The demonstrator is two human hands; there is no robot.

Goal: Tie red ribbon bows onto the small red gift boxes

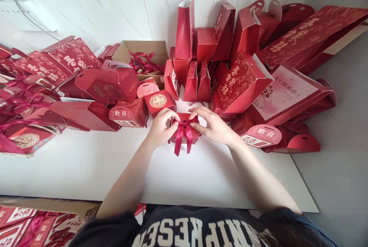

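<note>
A small red gift box (195, 135) stands on the white table in front of me, with a dark red satin ribbon (178, 139) tied in a bow at its top. Two ribbon tails hang down the box's near side. My left hand (163, 126) is at the bow's left side, its thumb and forefinger curled on the ribbon. From the right, my right hand (212, 125) pinches the bow's other side. The fingers partly cover the loops and the box's upper corners.
Folded red boxes and bags (240, 82) crowd the back and right. A cardboard box (123, 51) holds loose ribbons (142, 62). Ribboned boxes (25, 139) pile up at the left, and more fill a carton (54, 203) at lower left. A white table (94, 166) extends below.
</note>
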